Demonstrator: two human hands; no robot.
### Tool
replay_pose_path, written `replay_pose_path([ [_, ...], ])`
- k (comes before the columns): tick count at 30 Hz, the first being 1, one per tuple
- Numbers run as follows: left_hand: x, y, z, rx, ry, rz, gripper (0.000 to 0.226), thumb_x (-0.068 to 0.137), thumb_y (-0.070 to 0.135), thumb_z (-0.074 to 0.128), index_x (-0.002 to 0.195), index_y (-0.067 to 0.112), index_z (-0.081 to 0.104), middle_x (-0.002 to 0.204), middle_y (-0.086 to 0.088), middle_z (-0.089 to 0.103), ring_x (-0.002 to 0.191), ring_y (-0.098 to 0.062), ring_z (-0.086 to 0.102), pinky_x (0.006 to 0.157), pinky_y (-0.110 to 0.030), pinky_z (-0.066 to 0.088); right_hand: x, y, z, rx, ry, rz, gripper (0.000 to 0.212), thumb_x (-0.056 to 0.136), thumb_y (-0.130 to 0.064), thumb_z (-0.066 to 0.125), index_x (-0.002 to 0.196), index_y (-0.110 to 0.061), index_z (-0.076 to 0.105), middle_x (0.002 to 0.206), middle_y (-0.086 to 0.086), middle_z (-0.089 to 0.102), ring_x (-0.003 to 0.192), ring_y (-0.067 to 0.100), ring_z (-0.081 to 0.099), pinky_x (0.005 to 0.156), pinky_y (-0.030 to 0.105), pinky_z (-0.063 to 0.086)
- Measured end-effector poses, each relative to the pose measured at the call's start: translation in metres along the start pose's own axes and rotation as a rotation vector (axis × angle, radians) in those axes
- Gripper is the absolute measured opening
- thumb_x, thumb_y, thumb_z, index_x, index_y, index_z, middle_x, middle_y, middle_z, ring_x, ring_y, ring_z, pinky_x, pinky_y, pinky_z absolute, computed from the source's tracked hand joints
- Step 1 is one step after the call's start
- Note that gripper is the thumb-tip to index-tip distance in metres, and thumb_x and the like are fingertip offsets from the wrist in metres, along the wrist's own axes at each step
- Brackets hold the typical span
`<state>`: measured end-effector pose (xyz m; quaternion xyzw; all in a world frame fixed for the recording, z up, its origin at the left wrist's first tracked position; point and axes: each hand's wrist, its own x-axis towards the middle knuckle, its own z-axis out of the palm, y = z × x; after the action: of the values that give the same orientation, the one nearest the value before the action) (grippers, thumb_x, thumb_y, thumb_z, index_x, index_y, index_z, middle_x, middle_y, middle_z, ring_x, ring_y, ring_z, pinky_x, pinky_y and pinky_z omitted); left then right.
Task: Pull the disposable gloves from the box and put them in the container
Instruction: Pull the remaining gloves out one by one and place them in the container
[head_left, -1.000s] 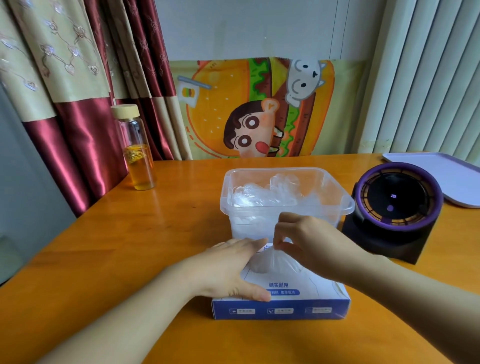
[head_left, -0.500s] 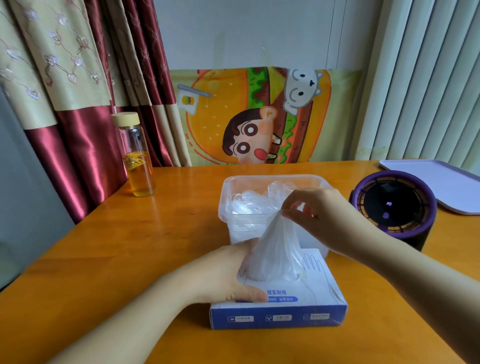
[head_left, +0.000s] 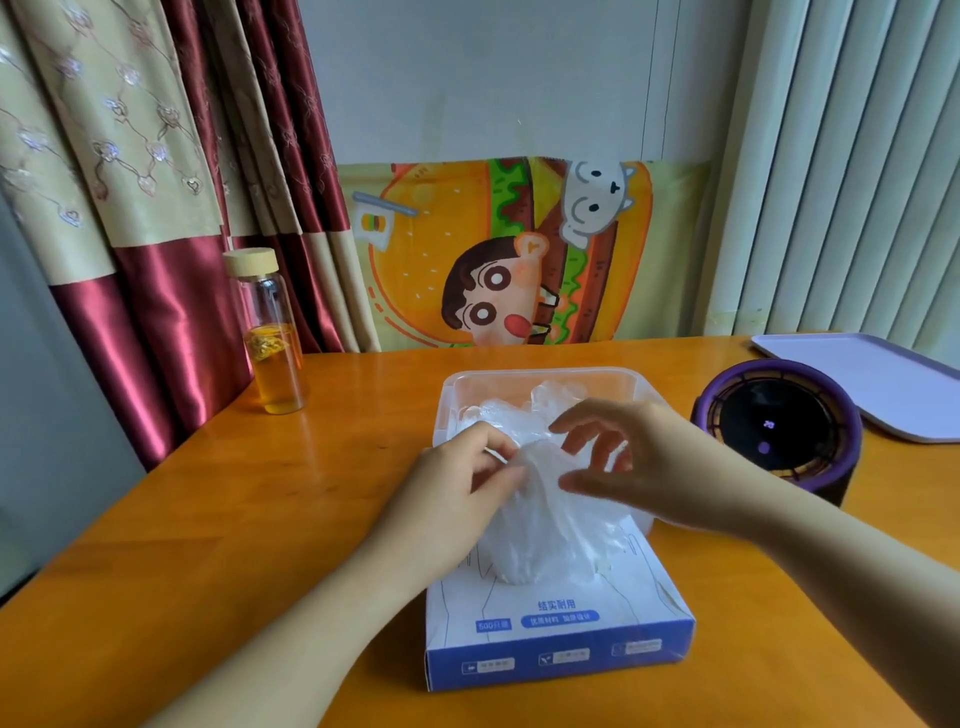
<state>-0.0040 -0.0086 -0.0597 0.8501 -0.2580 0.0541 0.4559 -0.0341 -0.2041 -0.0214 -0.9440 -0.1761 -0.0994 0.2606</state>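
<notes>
Left hand (head_left: 462, 488) pinches the top of a glove (head_left: 550, 519), thumb and fingers closed on the film. Right hand (head_left: 639, 462) is spread open at the same spot, holding nothing that can be made out. The glove rises upright from the box (head_left: 561, 623) slot. The container (head_left: 540, 384), part filled, stands just behind, toward the far edge of the tabletop (head_left: 260, 519). Judged: carry goes straight back. Ample room either side.

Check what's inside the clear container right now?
The clear container holds crumpled transparent gloves. Both hands, left hand and right hand, and the raised glove cover its near part and floor.
</notes>
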Motion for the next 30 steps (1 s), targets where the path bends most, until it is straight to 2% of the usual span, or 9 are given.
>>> replay_pose_path([
  [2, -0.001, -0.001, -0.002, -0.055, -0.001, 0.000, 0.005, 0.092, 0.024, 0.060, 0.094, 0.028, 0.058, 0.091, 0.011, 0.071, 0.087, 0.001, 0.066, 0.082, -0.029, 0.057, -0.004, 0.006, 0.006, -0.094, -0.120, 0.046, 0.047, 0.080, -0.040, 0.069, 0.123, -0.029, 0.054, 0.101, -0.020, 0.059, 0.085, -0.004, 0.058, 0.078, 0.008, 0.048],
  [5, 0.000, -0.003, -0.006, -0.308, -0.101, -0.052, 0.018, 0.087, 0.016, 0.067, 0.101, 0.022, 0.058, 0.103, 0.001, 0.068, 0.097, -0.006, 0.065, 0.089, -0.029, 0.055, -0.007, 0.010, 0.007, -0.091, -0.131, 0.079, 0.049, 0.082, -0.041, 0.067, 0.127, -0.030, 0.052, 0.110, -0.019, 0.058, 0.086, -0.008, 0.053, 0.073, 0.000, 0.042],
  [8, 0.000, -0.004, -0.011, -0.633, -0.187, -0.096, 0.037, 0.078, 0.017, 0.075, 0.111, 0.019, 0.057, 0.106, 0.002, 0.068, 0.105, -0.011, 0.064, 0.092, -0.028, 0.053, -0.006, 0.011, -0.005, 0.092, -0.118, 0.161, 0.062, 0.073, -0.050, 0.068, 0.129, -0.034, 0.047, 0.108, -0.021, 0.058, 0.094, -0.003, 0.059, 0.078, 0.011, 0.049],
  [12, 0.006, 0.003, -0.012, -0.866, -0.101, -0.090, 0.030, 0.077, 0.011, 0.072, 0.104, 0.018, 0.060, 0.090, 0.006, 0.069, 0.093, -0.011, 0.065, 0.089, -0.027, 0.051, -0.003, 0.009, -0.015, 0.389, -0.050, 0.201, 0.072, 0.060, -0.054, 0.069, 0.127, -0.037, 0.047, 0.115, -0.012, 0.059, 0.096, 0.003, 0.064, 0.076, 0.022, 0.055],
  [15, 0.012, 0.010, -0.012, -0.814, 0.009, -0.026, 0.015, 0.083, 0.005, 0.060, 0.094, 0.015, 0.061, 0.078, 0.010, 0.065, 0.080, -0.005, 0.062, 0.082, -0.021, 0.052, 0.000, 0.007, -0.018, 0.476, 0.040, 0.207, 0.067, 0.061, -0.049, 0.071, 0.125, -0.038, 0.050, 0.113, -0.010, 0.060, 0.098, 0.003, 0.063, 0.079, 0.023, 0.056],
  [19, 0.015, 0.018, -0.015, -0.707, 0.088, 0.084, 0.016, 0.088, -0.002, 0.057, 0.092, 0.013, 0.061, 0.076, 0.011, 0.065, 0.075, -0.004, 0.063, 0.076, -0.017, 0.051, 0.003, 0.004, -0.024, 0.487, 0.101, 0.199, 0.064, 0.064, -0.043, 0.073, 0.125, -0.038, 0.053, 0.101, -0.002, 0.069, 0.094, 0.007, 0.065, 0.091, 0.028, 0.051],
  [23, 0.016, 0.021, -0.016, -0.631, 0.133, 0.151, 0.017, 0.089, -0.002, 0.057, 0.095, 0.013, 0.060, 0.075, 0.012, 0.067, 0.078, -0.008, 0.065, 0.077, -0.018, 0.051, 0.007, -0.003, -0.035, 0.329, 0.166, 0.119, 0.058, 0.074, -0.034, 0.074, 0.126, -0.036, 0.049, 0.081, -0.006, 0.071, 0.079, 0.003, 0.066, 0.073, 0.010, 0.048],
  [26, 0.019, 0.025, -0.018, -0.589, 0.155, 0.191, 0.018, 0.089, -0.001, 0.058, 0.097, 0.015, 0.060, 0.075, 0.009, 0.067, 0.077, -0.009, 0.066, 0.076, -0.019, 0.051, 0.010, -0.007, -0.037, 0.150, 0.219, 0.072, 0.059, 0.077, -0.031, 0.074, 0.129, -0.036, 0.047, 0.078, -0.015, 0.069, 0.082, -0.009, 0.062, 0.074, -0.001, 0.040],
  [30, 0.028, 0.032, -0.025, -0.519, 0.228, 0.238, 0.021, 0.089, 0.002, 0.060, 0.101, 0.020, 0.059, 0.078, 0.009, 0.065, 0.073, -0.006, 0.065, 0.075, -0.020, 0.053, 0.017, -0.010, -0.043, 0.089, 0.345, 0.034, 0.055, 0.077, -0.030, 0.075, 0.127, -0.030, 0.053, 0.076, -0.018, 0.068, 0.082, -0.010, 0.061, 0.072, -0.002, 0.037],
])
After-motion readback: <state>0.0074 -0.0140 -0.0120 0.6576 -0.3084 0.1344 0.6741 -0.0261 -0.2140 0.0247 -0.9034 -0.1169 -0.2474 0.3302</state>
